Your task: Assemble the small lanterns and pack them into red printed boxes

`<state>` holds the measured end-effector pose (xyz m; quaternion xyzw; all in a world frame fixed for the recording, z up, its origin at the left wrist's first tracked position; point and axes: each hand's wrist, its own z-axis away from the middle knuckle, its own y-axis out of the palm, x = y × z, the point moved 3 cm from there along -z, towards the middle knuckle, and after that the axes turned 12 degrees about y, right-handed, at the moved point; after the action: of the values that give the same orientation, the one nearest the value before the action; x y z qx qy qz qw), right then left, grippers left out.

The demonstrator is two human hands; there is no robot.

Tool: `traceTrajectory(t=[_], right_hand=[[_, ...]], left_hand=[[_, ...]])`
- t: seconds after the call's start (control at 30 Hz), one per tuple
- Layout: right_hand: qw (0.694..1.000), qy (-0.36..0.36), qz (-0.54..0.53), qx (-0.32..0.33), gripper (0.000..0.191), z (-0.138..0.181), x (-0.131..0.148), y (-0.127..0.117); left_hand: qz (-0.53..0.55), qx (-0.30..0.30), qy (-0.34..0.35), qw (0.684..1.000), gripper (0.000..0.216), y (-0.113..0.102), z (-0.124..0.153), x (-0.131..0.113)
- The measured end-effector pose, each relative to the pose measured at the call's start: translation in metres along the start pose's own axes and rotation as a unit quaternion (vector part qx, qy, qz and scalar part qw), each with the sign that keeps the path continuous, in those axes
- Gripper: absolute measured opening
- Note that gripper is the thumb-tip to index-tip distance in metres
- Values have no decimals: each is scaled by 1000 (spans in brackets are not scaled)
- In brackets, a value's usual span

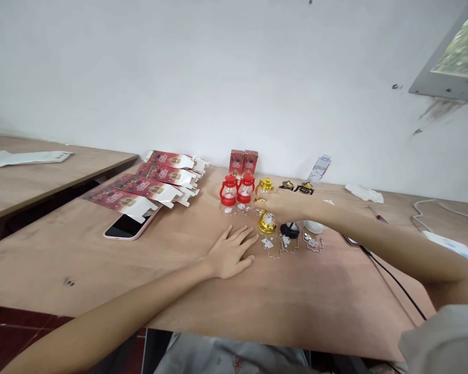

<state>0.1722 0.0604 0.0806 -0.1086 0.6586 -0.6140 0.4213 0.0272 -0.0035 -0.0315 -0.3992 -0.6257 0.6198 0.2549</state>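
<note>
My left hand (230,253) lies flat on the wooden table (101,270), fingers spread, holding nothing. My right hand (286,206) reaches across a row of small toy lanterns and closes over a gold lantern (267,222) lying tilted below it. Behind stand two red lanterns (236,190), an upright gold lantern (264,188) and two dark ones (296,187). A black piece (289,230) and a white piece (314,227) sit beside the hand. Several wire handles (290,244) lie in front.
Flattened red cartons (148,184) are stacked at the left, partly over a pink phone (127,227). Two upright red boxes (243,162) and a plastic bottle (319,169) stand near the wall. Cables (390,275) and white paper (364,193) lie at the right. A second table (42,176) adjoins left.
</note>
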Motion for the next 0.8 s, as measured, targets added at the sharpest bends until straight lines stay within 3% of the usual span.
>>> traceTrajectory(t=[0.1, 0.3, 0.43, 0.53, 0.6, 0.67, 0.73, 0.8], right_hand=[[999, 8, 47, 0, 55, -7, 7, 5], [997, 7, 69, 35, 38, -8, 16, -2], [998, -5, 16, -60, 35, 10, 8, -23], [979, 9, -136, -154, 34, 28, -1, -37], [929, 27, -293, -225, 39, 39, 0, -35], [843, 62, -453, -283, 42, 45, 11, -22], [753, 92, -582, -291, 38, 46, 32, -1], [716, 91, -639, -266, 39, 43, 59, 17]], left_hand=[[2, 1, -2, 1000, 57, 0, 1, 0], [15, -5, -1, 1000, 57, 0, -1, 1], [40, -14, -17, 999, 68, -1, -1, 4], [86, -38, -33, 995, 80, -2, 1, 6], [145, -63, -41, 987, 87, -3, 2, 6], [231, -116, -38, 965, 89, -5, 2, 5], [340, -195, -24, 920, 85, -8, 2, 3], [443, -265, -18, 856, 75, -12, 2, 2]])
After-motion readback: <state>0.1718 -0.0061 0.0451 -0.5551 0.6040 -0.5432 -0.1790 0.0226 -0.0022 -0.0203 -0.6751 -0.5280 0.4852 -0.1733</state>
